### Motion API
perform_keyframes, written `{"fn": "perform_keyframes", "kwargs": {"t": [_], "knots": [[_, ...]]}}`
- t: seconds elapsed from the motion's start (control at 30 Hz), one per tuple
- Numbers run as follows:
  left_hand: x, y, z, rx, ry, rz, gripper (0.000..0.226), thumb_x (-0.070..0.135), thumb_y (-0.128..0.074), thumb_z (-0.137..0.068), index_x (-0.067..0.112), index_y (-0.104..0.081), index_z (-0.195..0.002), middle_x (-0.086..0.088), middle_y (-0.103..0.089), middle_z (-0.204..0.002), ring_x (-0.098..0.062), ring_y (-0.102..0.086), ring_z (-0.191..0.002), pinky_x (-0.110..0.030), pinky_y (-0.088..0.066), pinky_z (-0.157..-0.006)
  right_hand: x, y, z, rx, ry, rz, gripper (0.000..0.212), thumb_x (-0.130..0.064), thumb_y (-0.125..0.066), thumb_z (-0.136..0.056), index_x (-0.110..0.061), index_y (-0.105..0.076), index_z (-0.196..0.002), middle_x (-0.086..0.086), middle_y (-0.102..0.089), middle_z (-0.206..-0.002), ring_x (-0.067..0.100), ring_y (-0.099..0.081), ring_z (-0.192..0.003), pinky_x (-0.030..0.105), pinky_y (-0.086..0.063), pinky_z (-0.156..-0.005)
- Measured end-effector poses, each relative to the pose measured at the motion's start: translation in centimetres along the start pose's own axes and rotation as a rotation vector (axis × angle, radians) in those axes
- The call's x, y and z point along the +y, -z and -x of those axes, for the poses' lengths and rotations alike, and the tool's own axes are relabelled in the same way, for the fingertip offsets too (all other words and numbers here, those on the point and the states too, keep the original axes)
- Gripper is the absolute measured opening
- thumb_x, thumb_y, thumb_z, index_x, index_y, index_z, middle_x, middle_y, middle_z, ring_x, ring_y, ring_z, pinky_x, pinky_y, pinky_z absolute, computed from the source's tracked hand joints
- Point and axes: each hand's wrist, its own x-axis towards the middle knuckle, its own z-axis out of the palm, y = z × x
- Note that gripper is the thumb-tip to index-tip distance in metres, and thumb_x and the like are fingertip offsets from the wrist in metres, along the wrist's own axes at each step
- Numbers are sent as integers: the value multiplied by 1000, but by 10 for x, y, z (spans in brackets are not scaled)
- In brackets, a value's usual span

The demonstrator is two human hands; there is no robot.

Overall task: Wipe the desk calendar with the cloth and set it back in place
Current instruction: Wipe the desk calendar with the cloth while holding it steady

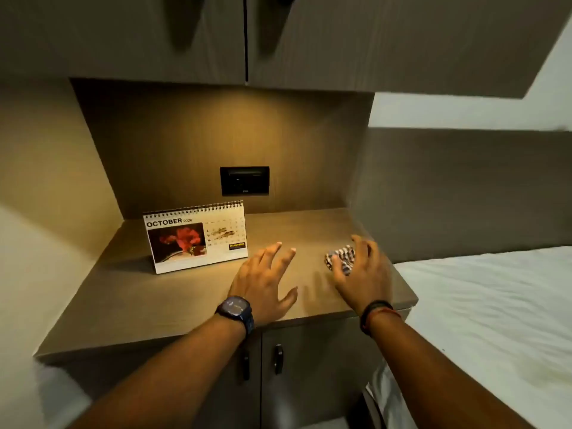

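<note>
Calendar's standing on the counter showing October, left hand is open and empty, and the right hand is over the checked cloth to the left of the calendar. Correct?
Not quite. In the head view the checked cloth lies to the right of the calendar, near the counter's right edge, under the right hand. The rest holds: October page, left hand open and empty.

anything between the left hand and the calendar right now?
Nothing visible. The left hand is open, fingers spread, over bare desk surface, and the desk calendar stands upright just beyond and left of its fingertips. The checked cloth lies off to the right under the right hand, out of that path.
</note>
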Motion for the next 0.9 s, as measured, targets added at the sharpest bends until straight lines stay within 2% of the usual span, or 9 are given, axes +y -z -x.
{"fn": "perform_keyframes", "kwargs": {"t": [0.17,0.3,0.4,0.5,0.57,0.63,0.7,0.77,0.9], "knots": [[-37,-76,-8,-220,14,15,75,64,-38,-77,31,-21,-142,-7,-30,-150,-26,-29,-133,-43,-32,-106,39,-58,-10,-177,-159,130,61,-39,-65,-77,-14,-41,-128,19,-51,-121,35,-50,-107,47,-46,-89],[-51,-111,-10,-303,16,-1,79,73,-29,-76,31,-21,-142,-5,-22,-154,-25,-17,-139,-44,-20,-112,59,-88,-23,-310,-247,217,67,-41,-65,-79,-17,-35,-133,19,-47,-127,36,-46,-114,50,-43,-94],[-55,-125,-9,-307,20,26,79,75,-21,-75,32,-22,-141,-5,-23,-154,-26,-13,-140,-46,-13,-113,64,-104,-29,-376,-264,368,48,-37,-58,-85,-18,-42,-126,17,-51,-121,35,-46,-110,51,-43,-91],[-61,-118,-10,-333,2,35,79,76,-23,-76,31,-21,-142,-4,-22,-154,-25,-13,-140,-45,-12,-113,54,-113,-34,-288,-274,447,27,-21,-53,-88,-15,-52,-114,15,-56,-109,35,-49,-102,48,-44,-86],[-76,-102,-17,-290,6,44,77,73,-26,-78,30,-22,-143,-4,-22,-155,-24,-16,-140,-44,-14,-113,29,-121,-36,-185,-345,238,24,-13,-54,-83,-9,-57,-106,20,-58,-105,39,-51,-97,47,-44,-82],[-98,-76,-30,-152,18,50,72,66,-33,-81,27,-30,-141,-8,-29,-151,-26,-26,-137,-44,-22,-112,-10,-132,-33,-71,-400,-46,21,-10,-54,-81,-6,-58,-101,21,-57,-102,40,-52,-93,42,-45,-74],[-130,-44,-50,62,11,29,65,55,-46,-82,19,-45,-135,-15,-44,-142,-32,-40,-129,-46,-32,-106,-57,-146,-27,19,-403,-250,17,-10,-54,-83,-9,-56,-99,16,-57,-99,32,-54,-84,30,-39,-63],[-163,-14,-73,196,36,-26,60,47,-50,-82,16,-48,-133,-17,-47,-139,-34,-43,-126,-47,-33,-103,-103,-160,-20,63,-429,-427,15,-9,-52,-83,-12,-53,-97,11,-58,-96,24,-53,-79,27,-36,-62],[-216,19,-117,164,124,-135,60,51,-36,-87,19,-41,-137,-13,-46,-141,-31,-39,-129,-48,-31,-104,-166,-191,-19,19,-446,-577,20,-9,-48,-84,-16,-51,-103,6,-56,-102,21,-57,-86,39,-52,-71]]}}
